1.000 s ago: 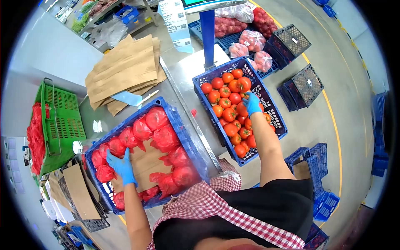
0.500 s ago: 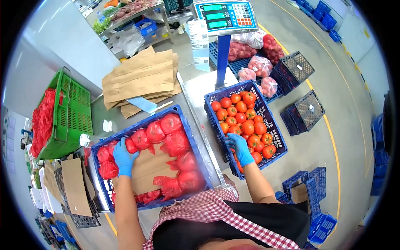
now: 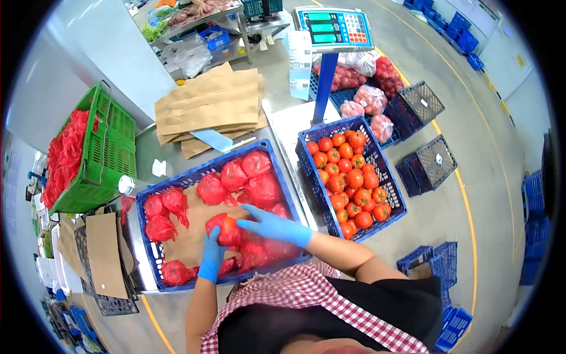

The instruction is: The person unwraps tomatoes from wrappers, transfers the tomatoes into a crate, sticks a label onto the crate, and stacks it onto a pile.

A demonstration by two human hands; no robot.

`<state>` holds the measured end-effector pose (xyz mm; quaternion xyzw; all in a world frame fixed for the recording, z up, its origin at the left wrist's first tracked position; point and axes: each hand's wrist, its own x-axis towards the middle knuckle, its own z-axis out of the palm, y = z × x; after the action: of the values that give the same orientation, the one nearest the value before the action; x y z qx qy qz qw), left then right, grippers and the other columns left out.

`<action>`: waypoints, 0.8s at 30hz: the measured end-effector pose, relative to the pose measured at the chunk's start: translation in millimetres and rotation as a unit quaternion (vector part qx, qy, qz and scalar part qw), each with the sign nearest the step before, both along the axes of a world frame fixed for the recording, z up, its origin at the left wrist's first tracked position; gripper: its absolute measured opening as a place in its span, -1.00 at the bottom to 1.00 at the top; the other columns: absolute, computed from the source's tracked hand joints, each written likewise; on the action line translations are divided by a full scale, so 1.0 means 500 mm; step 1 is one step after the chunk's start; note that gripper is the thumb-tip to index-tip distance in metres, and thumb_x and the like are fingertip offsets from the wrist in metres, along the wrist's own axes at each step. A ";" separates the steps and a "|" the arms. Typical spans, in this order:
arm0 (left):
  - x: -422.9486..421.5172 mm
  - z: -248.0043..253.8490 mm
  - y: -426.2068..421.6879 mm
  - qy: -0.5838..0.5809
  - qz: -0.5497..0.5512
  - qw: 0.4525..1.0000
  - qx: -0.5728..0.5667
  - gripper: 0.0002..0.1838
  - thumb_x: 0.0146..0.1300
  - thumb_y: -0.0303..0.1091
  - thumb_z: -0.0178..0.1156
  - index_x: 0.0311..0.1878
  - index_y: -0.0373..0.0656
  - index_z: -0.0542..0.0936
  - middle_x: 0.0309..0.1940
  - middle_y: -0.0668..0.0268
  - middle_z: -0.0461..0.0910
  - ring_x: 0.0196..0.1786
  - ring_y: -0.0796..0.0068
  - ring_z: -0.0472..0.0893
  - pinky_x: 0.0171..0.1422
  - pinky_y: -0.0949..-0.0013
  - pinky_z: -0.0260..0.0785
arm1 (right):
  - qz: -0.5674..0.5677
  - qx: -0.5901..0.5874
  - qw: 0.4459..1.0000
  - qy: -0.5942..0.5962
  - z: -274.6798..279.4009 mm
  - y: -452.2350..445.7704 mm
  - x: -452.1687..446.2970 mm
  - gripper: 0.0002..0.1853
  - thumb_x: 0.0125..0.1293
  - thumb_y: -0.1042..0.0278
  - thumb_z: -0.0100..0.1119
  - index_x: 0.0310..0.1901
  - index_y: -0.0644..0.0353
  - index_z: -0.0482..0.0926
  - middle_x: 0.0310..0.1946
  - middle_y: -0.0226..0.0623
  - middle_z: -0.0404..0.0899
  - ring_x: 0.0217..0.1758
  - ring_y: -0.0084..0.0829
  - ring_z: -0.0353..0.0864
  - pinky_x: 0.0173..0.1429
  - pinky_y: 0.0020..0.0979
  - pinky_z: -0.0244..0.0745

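My left hand (image 3: 212, 256), in a blue glove, grips a red bag of tomatoes (image 3: 229, 231) above the blue crate of bagged tomatoes (image 3: 154, 259). From the right, my right hand (image 3: 277, 228), also gloved, reaches over the same crate. Its fingers are stretched apart beside that bag; whether they touch it I cannot tell. More red bags (image 3: 213, 189) line the crate's sides around a brown cardboard liner (image 3: 191, 245). To the right, loose tomatoes (image 3: 348, 180) fill a second blue crate (image 3: 386, 171) on the scale.
The scale's display (image 3: 333, 28) rises on a blue post behind the loose tomatoes. Cardboard sheets (image 3: 212, 103) lie at the back of the table. A green crate (image 3: 103, 147) of red bags stands left. Dark crates (image 3: 433, 165) sit on the floor at right.
My right hand has left the loose tomatoes and come over the bagged crate. My left hand has moved right and toward me, now holding a red bag. A gap shows in the far-side row.
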<state>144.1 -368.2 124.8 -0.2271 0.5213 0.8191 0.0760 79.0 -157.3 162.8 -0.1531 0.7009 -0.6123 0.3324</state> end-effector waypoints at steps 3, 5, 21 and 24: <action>-0.002 0.065 0.038 -0.005 0.061 0.995 -0.073 -0.54 0.34 -0.09 0.04 0.15 -0.22 0.42 0.03 0.24 0.50 0.03 0.37 0.53 0.15 0.27 0.39 | -0.043 -0.123 0.963 -0.234 0.047 -0.030 0.032 -0.14 0.22 -0.24 0.08 0.37 0.21 0.09 0.30 -0.11 0.24 0.32 -0.26 0.29 0.17 -0.32 0.42; -0.004 0.110 0.048 0.028 0.026 0.937 -0.347 -0.57 0.33 -0.09 0.07 0.10 -0.20 0.46 -0.02 0.25 0.53 0.00 0.35 0.56 0.11 0.26 0.43 | -0.085 -0.298 0.878 -0.365 0.001 -0.041 0.020 -0.30 0.26 -0.17 0.08 0.28 0.15 0.27 0.21 -0.19 0.37 0.18 -0.34 0.45 0.08 -0.35 0.50; 0.017 0.077 0.018 0.025 0.002 0.950 -0.311 -0.33 -0.16 -0.71 -0.18 0.16 -0.30 0.44 -0.22 0.14 0.59 -0.34 0.52 0.55 -0.29 0.56 0.40 | -0.507 -0.448 0.654 -0.340 -0.351 0.470 -0.227 -0.43 0.29 -0.02 0.00 0.26 0.08 0.25 0.24 -0.10 0.31 0.28 -0.07 0.31 0.29 0.08 0.24; 0.041 0.039 0.006 -0.023 -0.036 0.964 -0.262 -0.45 -0.16 -0.70 -0.18 -0.05 -0.31 0.58 -0.42 0.20 0.61 -0.50 0.64 0.48 -0.41 0.63 0.30 | -0.585 -0.359 0.624 -0.372 -0.416 0.500 -0.245 -0.42 0.28 0.00 0.01 0.28 0.02 0.21 0.25 -0.08 0.27 0.29 -0.04 0.27 0.25 0.06 0.28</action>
<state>164.5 -365.2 144.6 -0.2391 0.7233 0.6455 0.0551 -43.6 92.5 -45.1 0.4232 0.1833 -0.8856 0.0553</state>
